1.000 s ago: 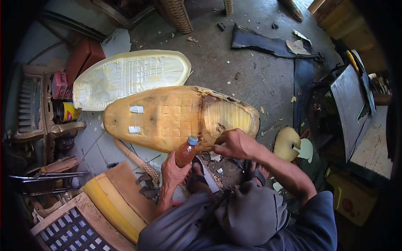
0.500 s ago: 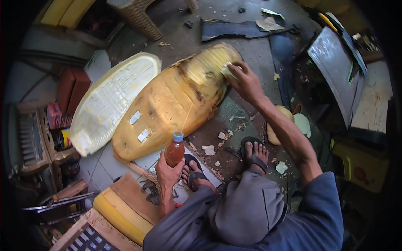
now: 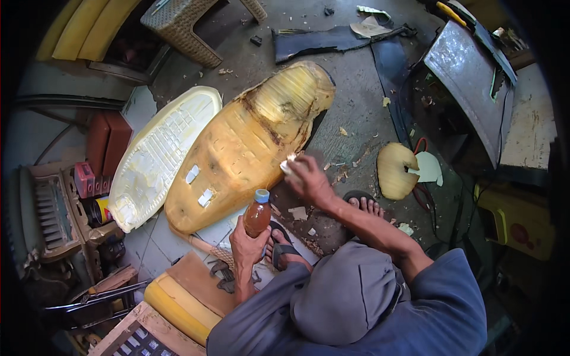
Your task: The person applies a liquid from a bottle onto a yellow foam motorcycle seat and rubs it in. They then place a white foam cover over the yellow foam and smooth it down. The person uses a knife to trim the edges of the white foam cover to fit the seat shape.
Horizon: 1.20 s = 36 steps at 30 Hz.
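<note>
My left hand (image 3: 247, 243) is wrapped round a clear bottle (image 3: 257, 217) of reddish-brown liquid, held upright with its blue cap on. Pinched in the fingers of my right hand (image 3: 313, 183) is a small whitish wad (image 3: 289, 165), its material unclear. That hand hovers just off the right edge of a long tan foam seat cushion (image 3: 228, 148), possibly for a motorcycle. The cushion's far end is ribbed, with dark brown stains across the join. Two white patches sit on its near part. A pale cream seat-shaped piece (image 3: 163, 151) lies along its left side.
A woven-pattern plastic stool (image 3: 178, 24) stands at the far left. Dark sheet strips (image 3: 320, 44) and scattered foam scraps lie on the floor. On the right are a cut round foam piece (image 3: 396, 171) and a leaning grey panel (image 3: 466, 89). Yellow foam (image 3: 178, 305) sits at near left.
My right hand has drawn back from the cushion's far ribbed end toward me, still holding the wad. My left hand and the bottle have shifted only slightly in view.
</note>
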### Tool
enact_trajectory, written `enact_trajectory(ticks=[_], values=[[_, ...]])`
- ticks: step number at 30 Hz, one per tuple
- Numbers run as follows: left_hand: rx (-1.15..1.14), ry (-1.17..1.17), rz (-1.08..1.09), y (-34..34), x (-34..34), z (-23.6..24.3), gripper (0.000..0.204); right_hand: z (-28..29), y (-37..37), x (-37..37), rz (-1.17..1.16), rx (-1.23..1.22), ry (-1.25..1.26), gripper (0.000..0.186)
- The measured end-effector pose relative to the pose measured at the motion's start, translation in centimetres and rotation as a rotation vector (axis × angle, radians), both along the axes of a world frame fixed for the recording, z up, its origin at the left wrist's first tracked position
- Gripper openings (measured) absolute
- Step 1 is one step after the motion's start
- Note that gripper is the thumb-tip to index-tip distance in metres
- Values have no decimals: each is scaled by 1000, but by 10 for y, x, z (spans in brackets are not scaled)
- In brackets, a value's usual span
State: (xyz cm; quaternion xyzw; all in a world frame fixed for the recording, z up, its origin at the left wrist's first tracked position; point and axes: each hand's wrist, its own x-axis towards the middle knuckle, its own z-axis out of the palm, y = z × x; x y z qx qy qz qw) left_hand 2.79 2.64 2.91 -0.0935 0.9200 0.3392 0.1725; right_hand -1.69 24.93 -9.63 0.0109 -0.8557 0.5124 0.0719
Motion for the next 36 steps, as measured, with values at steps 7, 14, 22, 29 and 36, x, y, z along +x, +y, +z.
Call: enact_trajectory(ticks=[7,14,22,29,36], values=[[15,52,-33,1,-8,-2,45,16,4,-3,147,-499,-588,39],[-93,2,-92,0,4,-3,44,86,18,-22,272,-594,-857,40],[-200,-59,122,-36,25,-14,46,29,12,8,-211,-965,-799,39],[38,-4,352,-59,46,-35,52,-25,-51,42,74,-127,-462,49],[293,110,609,-84,60,-23,55,-4,-22,14,-263,-27,-106,34]])
